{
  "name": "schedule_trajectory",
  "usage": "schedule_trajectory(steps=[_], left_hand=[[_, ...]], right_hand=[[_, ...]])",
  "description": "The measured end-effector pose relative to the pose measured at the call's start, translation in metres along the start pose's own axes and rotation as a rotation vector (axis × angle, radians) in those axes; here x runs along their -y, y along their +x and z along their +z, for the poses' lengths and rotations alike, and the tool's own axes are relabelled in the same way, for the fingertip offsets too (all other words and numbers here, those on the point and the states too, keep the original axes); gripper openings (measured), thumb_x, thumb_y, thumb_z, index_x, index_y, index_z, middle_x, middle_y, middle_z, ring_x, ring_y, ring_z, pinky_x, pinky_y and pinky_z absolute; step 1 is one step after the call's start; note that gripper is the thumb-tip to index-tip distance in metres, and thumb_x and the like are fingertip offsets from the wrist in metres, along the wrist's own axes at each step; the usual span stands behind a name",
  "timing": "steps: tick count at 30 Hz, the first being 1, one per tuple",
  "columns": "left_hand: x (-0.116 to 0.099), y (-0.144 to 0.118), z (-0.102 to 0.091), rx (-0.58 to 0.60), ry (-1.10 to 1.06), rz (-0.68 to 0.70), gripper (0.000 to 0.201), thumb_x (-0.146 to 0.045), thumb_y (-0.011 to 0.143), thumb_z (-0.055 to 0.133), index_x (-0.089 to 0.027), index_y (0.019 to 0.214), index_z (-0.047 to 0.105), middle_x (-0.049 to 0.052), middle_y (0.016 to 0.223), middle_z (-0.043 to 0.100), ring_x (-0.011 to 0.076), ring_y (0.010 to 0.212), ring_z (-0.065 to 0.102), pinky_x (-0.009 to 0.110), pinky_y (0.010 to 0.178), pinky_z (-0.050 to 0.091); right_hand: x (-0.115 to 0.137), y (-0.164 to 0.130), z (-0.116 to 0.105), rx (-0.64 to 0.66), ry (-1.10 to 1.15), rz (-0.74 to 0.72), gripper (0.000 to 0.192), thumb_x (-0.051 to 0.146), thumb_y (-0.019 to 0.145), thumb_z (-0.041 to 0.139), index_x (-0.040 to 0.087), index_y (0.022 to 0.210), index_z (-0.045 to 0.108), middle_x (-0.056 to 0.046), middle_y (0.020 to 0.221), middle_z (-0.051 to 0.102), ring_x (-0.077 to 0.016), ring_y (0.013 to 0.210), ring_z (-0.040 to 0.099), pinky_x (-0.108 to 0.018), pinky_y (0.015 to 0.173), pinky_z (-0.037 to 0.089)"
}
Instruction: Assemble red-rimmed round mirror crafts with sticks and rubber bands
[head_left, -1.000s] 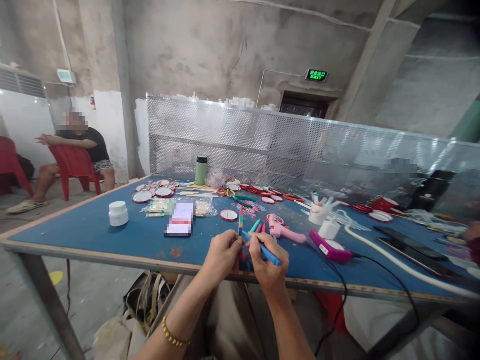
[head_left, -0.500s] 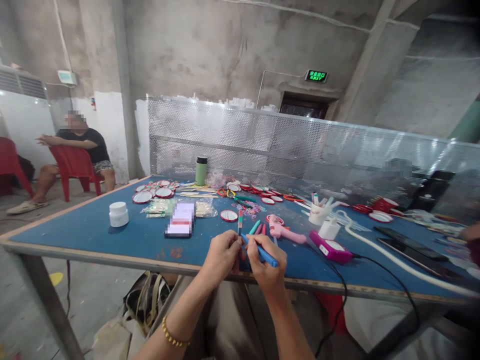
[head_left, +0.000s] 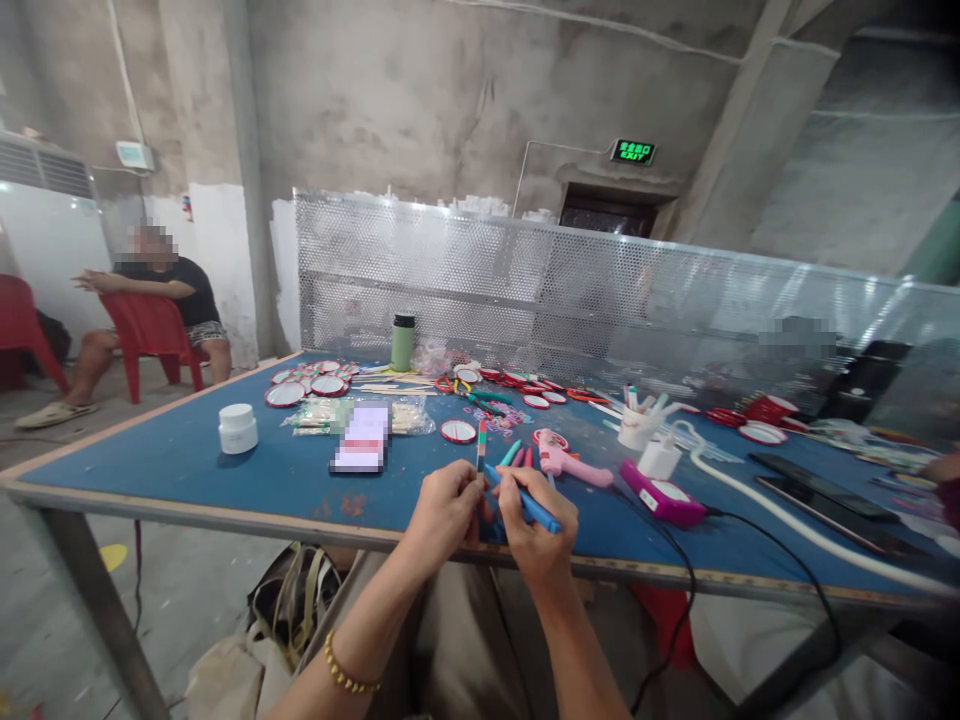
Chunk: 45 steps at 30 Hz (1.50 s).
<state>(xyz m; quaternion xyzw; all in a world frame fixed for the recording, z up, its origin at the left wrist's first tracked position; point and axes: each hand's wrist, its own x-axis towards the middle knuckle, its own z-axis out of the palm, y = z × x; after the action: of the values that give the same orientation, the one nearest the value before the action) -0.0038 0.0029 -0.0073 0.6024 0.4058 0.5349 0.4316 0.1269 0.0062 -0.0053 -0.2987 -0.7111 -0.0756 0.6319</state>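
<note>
My left hand (head_left: 444, 509) pinches a thin stick (head_left: 481, 446) banded red, green and white, held upright over the near edge of the blue table (head_left: 187, 460). My right hand (head_left: 536, 525) grips a blue marker (head_left: 525, 500), its tip against the stick just above my left fingers. Loose teal and pink markers (head_left: 515, 455) lie right behind my hands. A pink glue gun (head_left: 568, 459) rests a little farther right.
A white jar (head_left: 237, 427), a phone (head_left: 363, 438), round red-rimmed discs (head_left: 307, 381), a green bottle (head_left: 402, 341), a white cup of pens (head_left: 637, 423) and a magenta device (head_left: 664, 494) with a black cable stand on the table. A person (head_left: 150, 300) sits on a red chair at left.
My right hand and the blue marker shifted very slightly along the stick; everything else stays put.
</note>
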Motion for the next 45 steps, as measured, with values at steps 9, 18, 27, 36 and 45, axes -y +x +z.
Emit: schedule_trajectory(steps=[9, 18, 27, 36, 45], left_hand=[[-0.001, 0.001, 0.000, -0.002, -0.003, 0.004, 0.020, -0.034, 0.085, 0.049, -0.021, 0.069, 0.049, -0.005, 0.052, 0.058, 0.0099, 0.033, 0.050, 0.019, 0.033, 0.033], [0.001, 0.001, 0.000, -0.001, 0.002, 0.013, 0.021, -0.034, 0.085, 0.049, -0.021, 0.069, 0.049, -0.005, 0.053, 0.059, 0.0095, 0.033, 0.050, 0.019, 0.034, 0.033], [0.001, 0.001, 0.001, -0.003, 0.021, 0.023, 0.025, -0.036, 0.086, 0.050, -0.021, 0.067, 0.047, -0.005, 0.052, 0.057, 0.0096, 0.033, 0.051, 0.019, 0.035, 0.034], [0.000, 0.001, 0.001, 0.001, 0.027, 0.007, 0.025, -0.037, 0.086, 0.048, -0.021, 0.067, 0.047, -0.005, 0.051, 0.057, 0.0093, 0.033, 0.050, 0.019, 0.035, 0.033], [-0.001, 0.001, -0.001, 0.040, -0.067, -0.073, 0.019, -0.037, 0.084, 0.049, -0.019, 0.082, 0.053, -0.002, 0.061, 0.065, 0.0081, 0.031, 0.048, 0.018, 0.032, 0.026]], right_hand=[[-0.001, 0.000, 0.001, 0.005, -0.017, -0.018, 0.015, 0.016, 0.092, 0.055, 0.017, 0.086, 0.068, -0.001, 0.069, 0.070, -0.0119, 0.061, 0.067, -0.022, 0.065, 0.051], [-0.002, 0.000, 0.002, 0.016, 0.011, 0.008, 0.014, 0.016, 0.092, 0.055, 0.018, 0.087, 0.068, 0.000, 0.071, 0.070, -0.0116, 0.061, 0.067, -0.021, 0.065, 0.051], [-0.002, 0.001, 0.003, 0.019, 0.040, 0.006, 0.014, 0.016, 0.093, 0.055, 0.018, 0.089, 0.068, -0.001, 0.073, 0.071, -0.0123, 0.065, 0.068, -0.022, 0.067, 0.053], [-0.001, 0.002, 0.003, 0.007, 0.026, -0.013, 0.014, 0.016, 0.093, 0.055, 0.018, 0.089, 0.069, -0.001, 0.073, 0.072, -0.0126, 0.064, 0.069, -0.022, 0.065, 0.054], [-0.008, 0.000, -0.036, -0.120, -0.074, 0.111, 0.014, 0.022, 0.092, 0.058, 0.019, 0.099, 0.069, -0.002, 0.080, 0.073, -0.0138, 0.062, 0.068, -0.026, 0.066, 0.056]])
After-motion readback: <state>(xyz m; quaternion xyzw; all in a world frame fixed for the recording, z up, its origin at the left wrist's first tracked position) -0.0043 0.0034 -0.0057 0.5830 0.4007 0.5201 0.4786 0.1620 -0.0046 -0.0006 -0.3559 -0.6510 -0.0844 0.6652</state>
